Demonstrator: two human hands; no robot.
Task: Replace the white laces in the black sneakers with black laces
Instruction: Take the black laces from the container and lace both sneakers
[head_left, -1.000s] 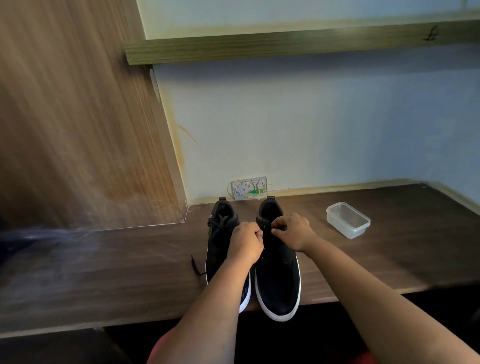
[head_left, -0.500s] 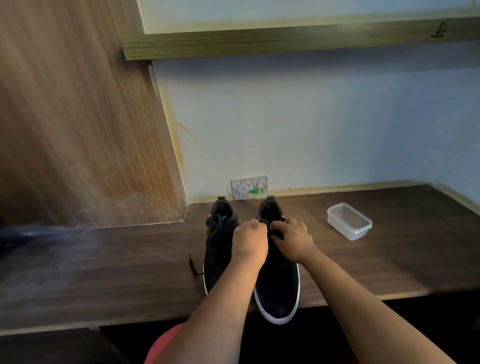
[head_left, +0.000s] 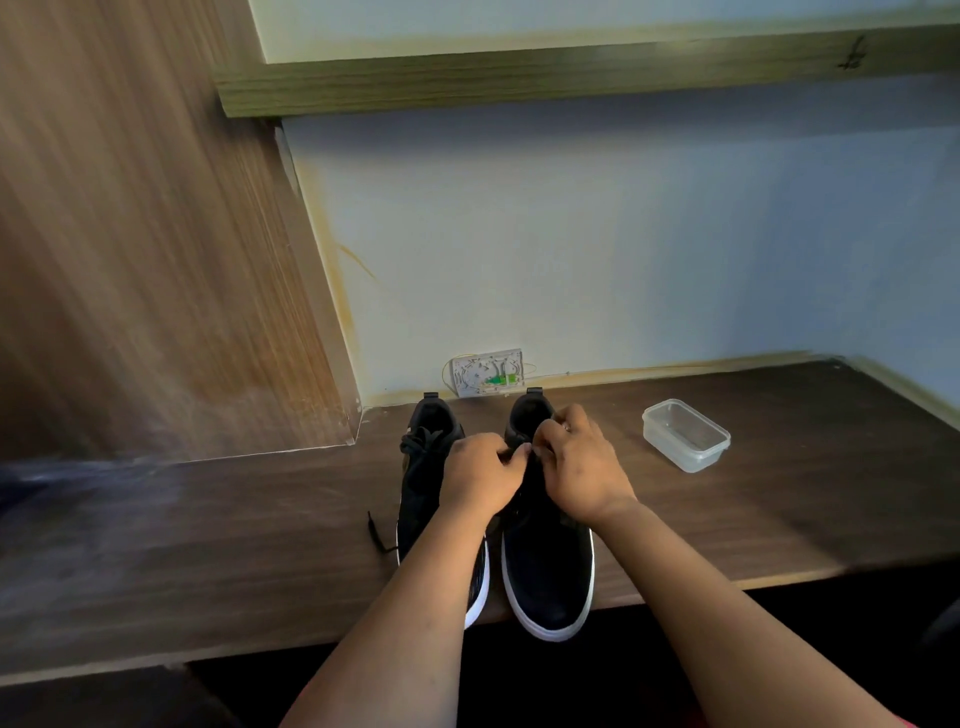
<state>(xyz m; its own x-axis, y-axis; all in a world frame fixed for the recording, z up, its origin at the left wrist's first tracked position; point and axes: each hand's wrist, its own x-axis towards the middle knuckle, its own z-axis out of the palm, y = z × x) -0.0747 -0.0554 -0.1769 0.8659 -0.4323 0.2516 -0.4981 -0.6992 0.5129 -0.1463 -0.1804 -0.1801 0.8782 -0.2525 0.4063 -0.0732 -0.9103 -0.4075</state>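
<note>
- We see two black sneakers standing side by side on the dark wooden desk (head_left: 208, 545), heels toward the wall and toes at the near edge, the white-rimmed toes reaching slightly past it.
- The left sneaker (head_left: 423, 467) carries a black lace through its eyelets; a loose black lace end (head_left: 376, 535) trails onto the desk just beside its outer sole.
- The right sneaker (head_left: 548, 571) shows a plain black upper, a white sole rim and a dark open collar; its lacing area is hidden under our hands.
- Our left hand (head_left: 480, 480) sits over the gap between the shoes, fingers curled tight, pinching something small at the right sneaker's upper eyelets; we cannot tell exactly what it is.
- Our right hand (head_left: 582, 467) rests on the right sneaker's tongue area, fingers bent and closed on the same spot, fingertips meeting those of the left hand.
- A clear plastic container (head_left: 685, 435) sits on the desk, well to the right of the shoes.
- A white wall socket plate (head_left: 485, 373) sits on the wall just behind the heels.
</note>
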